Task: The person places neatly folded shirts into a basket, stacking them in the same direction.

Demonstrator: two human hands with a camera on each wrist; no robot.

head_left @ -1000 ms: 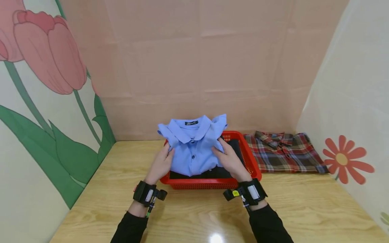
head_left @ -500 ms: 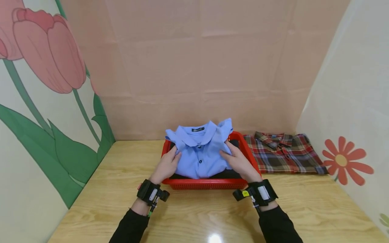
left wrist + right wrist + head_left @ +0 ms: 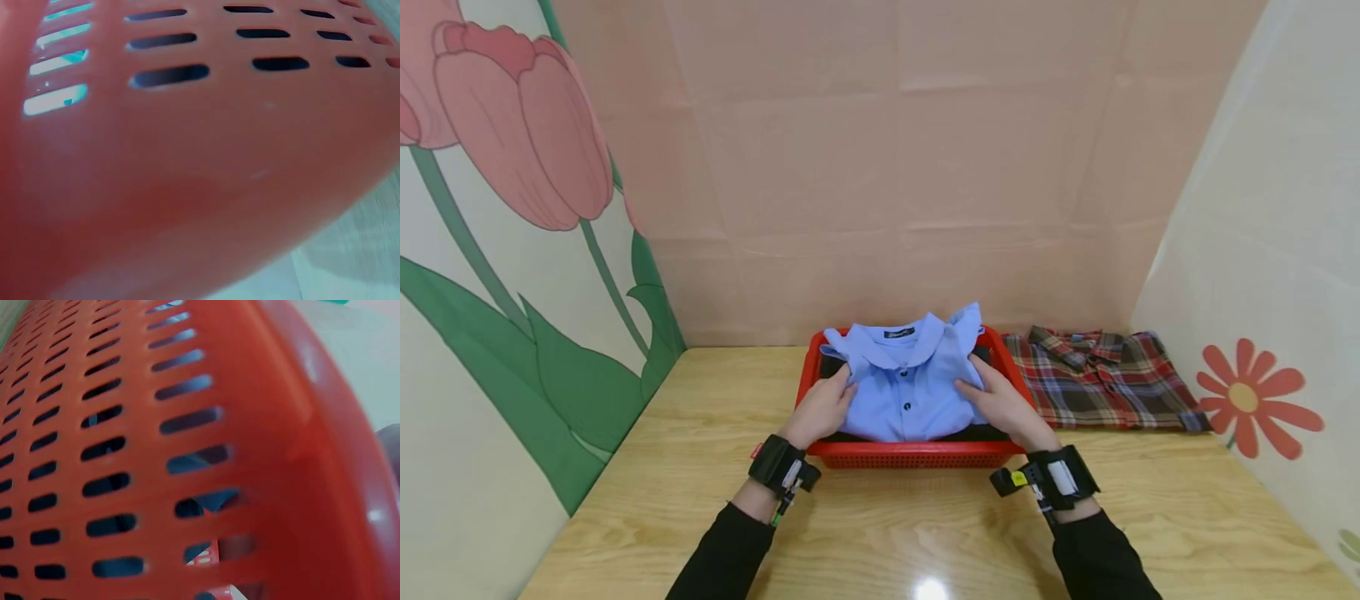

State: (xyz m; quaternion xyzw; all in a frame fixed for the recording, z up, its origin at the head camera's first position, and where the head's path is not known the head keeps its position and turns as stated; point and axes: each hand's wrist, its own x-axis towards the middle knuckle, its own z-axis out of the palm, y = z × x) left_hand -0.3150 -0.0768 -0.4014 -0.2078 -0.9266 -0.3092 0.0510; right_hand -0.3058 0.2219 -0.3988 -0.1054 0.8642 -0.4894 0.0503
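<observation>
A folded light blue shirt [image 3: 904, 400] with a collar, dark buttons and a black neck label lies face up within the red plastic basket [image 3: 917, 450]. My left hand [image 3: 820, 410] holds its left side, thumb on top and the other fingers hidden beneath the cloth. On the opposite side, my right hand [image 3: 1009, 408] grips the shirt the same way. Dark folded clothing [image 3: 977, 434] shows under it. Both wrist views are filled by the perforated basket wall [image 3: 187, 156], so most of each hand is out of sight there.
A folded red plaid shirt [image 3: 1097, 387] lies on the wooden table [image 3: 880, 525], close to the basket's right side. A pink sheet [image 3: 880, 167] rises behind the table. Flower-printed panels stand left and right.
Both hands have carried the blue shirt rightward and down, lower into the basket. The basket has shifted little if at all, and the plaid shirt stays put.
</observation>
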